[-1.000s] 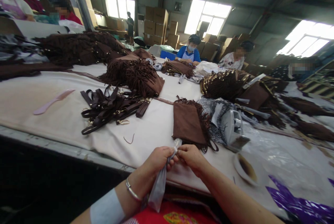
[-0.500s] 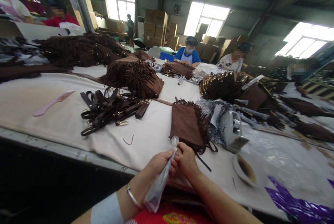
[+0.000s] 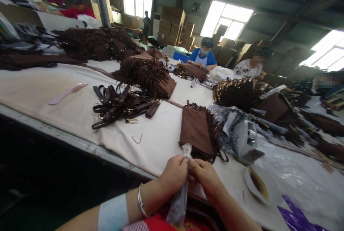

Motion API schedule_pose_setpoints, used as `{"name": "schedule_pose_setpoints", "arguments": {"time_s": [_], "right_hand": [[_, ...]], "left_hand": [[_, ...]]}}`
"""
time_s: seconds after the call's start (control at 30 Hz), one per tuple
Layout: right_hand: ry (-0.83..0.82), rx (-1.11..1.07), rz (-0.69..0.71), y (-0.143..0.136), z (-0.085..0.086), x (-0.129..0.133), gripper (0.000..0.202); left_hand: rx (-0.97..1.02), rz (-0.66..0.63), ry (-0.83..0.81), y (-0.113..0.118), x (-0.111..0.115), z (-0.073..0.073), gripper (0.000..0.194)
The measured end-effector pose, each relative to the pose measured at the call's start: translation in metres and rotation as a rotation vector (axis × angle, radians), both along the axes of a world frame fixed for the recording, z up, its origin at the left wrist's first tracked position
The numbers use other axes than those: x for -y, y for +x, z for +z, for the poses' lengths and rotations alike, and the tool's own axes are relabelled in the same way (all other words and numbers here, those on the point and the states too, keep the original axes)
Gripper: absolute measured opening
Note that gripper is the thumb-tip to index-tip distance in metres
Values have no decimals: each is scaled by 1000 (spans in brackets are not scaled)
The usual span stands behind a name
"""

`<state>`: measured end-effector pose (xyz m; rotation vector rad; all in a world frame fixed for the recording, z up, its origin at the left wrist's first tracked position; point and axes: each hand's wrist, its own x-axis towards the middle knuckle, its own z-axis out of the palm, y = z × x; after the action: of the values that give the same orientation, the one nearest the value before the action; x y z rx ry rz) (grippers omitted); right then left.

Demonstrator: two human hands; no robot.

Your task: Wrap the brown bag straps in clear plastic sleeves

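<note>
My left hand (image 3: 176, 171) and my right hand (image 3: 202, 173) meet close to the table's front edge, both closed on a narrow clear plastic sleeve (image 3: 178, 204). Its gathered top sticks up between my fingers, and its long end hangs down toward my lap. Just beyond my hands lies a brown fringed bag (image 3: 195, 128), its lower edge against the top of the sleeve. Whether the sleeve covers part of the bag, I cannot tell. A thin brown strap loop (image 3: 223, 156) shows at the bag's right corner.
Dark brown straps with gold clasps (image 3: 126, 105) lie left, beside a pink comb (image 3: 67, 94). To the right are a tape dispenser (image 3: 245, 137), a tape roll (image 3: 256, 184) and purple plastic (image 3: 298, 213). Brown fringed bags (image 3: 147, 75) are heaped farther back. Co-workers sit across the table.
The view has shifted, so the table contents appear farther right. My hands have drawn level around the sleeve, its top now more bunched and twisted, its tail hanging straighter.
</note>
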<state>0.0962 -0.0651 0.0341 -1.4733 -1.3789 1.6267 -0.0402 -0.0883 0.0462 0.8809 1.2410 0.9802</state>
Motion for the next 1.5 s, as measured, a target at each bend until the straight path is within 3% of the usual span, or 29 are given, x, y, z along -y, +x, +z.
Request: {"name": "schedule_pose_setpoints", "arguments": {"time_s": [0.1, 0.2, 0.3, 0.4, 0.47, 0.53, 0.6, 0.83, 1.03, 1.13, 1.23, 1.37, 1.5], "right_hand": [[-1, -60, -89, 2, 3, 3, 41], [-116, -205, -190, 4, 6, -2, 37], [-244, -326, -222, 4, 10, -6, 38], [-336, -350, -228, 0, 14, -4, 36], [-377, -376, -225, -4, 15, -2, 32], [-391, -399, -216, -7, 15, 1, 31], [-370, -413, -202, -9, 13, 2, 33], [-308, -373, -175, -5, 5, 7, 45], [-103, -20, -118, -8, 6, 5, 41], [47, 266, -53, -9, 10, 1, 30], [330, 534, 22, -10, 12, -1, 23], [692, 854, 111, -15, 10, 4, 19], [782, 987, 236, -18, 8, 12, 17]], "left_hand": [[-340, -87, 331, -6, 4, 1, 24], [-408, -191, 443, -12, 7, 1, 28], [-219, -177, 185, -13, 6, -2, 34], [125, -56, -198, -13, -1, -4, 23], [367, -45, -338, -13, -7, -4, 21], [528, -66, -377, -12, -12, -4, 21], [564, -38, -330, -10, -14, -4, 18], [230, 99, -186, -5, -9, -11, 22], [-85, 121, -125, -10, -13, -10, 14], [-361, 113, 75, -14, -15, -10, 13], [-561, 85, 263, -15, -15, -11, 16], [-662, 47, 367, -13, -10, -10, 22], [-616, -25, 454, -13, 0, -5, 22]]}}
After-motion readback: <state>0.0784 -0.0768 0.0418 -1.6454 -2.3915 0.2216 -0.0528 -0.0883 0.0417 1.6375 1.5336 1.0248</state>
